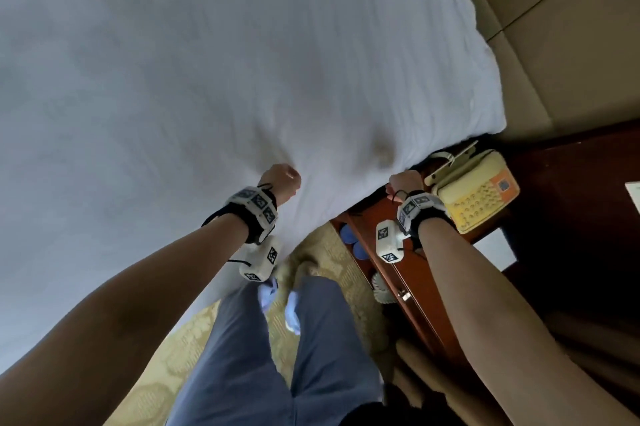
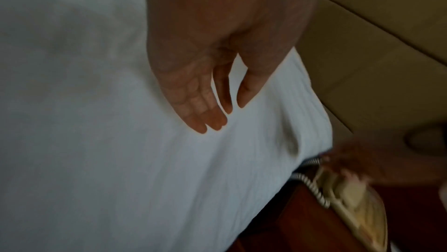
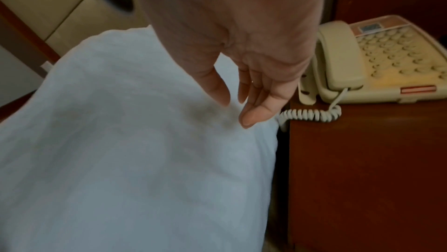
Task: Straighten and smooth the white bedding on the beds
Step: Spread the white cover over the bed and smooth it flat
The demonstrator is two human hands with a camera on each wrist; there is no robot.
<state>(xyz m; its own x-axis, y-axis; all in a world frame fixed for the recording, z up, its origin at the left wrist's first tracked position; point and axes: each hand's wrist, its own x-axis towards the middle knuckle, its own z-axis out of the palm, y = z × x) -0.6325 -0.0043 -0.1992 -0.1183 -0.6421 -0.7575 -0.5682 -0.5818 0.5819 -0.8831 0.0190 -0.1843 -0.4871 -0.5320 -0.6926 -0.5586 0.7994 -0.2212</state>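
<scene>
White bedding [image 1: 207, 79] covers the bed and fills most of the head view, with faint creases and a greyish mark [image 1: 382, 148] near its right edge. My left hand [image 1: 282, 179] is over the sheet near that edge. In the left wrist view the left hand [image 2: 217, 116] has straight fingers [image 2: 200, 122] pointing down onto the bedding [image 2: 96, 141]. My right hand [image 1: 407, 183] is at the bed's side edge next to the nightstand. Seen from the right wrist, the right hand [image 3: 238, 110] has relaxed fingers [image 3: 251, 116] at the bedding [image 3: 121, 160] beside the greyish mark [image 3: 212, 114]. Neither hand holds anything.
A reddish-brown wooden nightstand [image 1: 398, 273] stands tight against the bed's right side and carries a cream telephone [image 1: 474, 193] with a coiled cord [image 3: 309, 114]. A beige padded headboard [image 1: 554, 44] rises at the right. My legs stand on patterned yellow carpet [image 1: 194, 339] in the narrow gap.
</scene>
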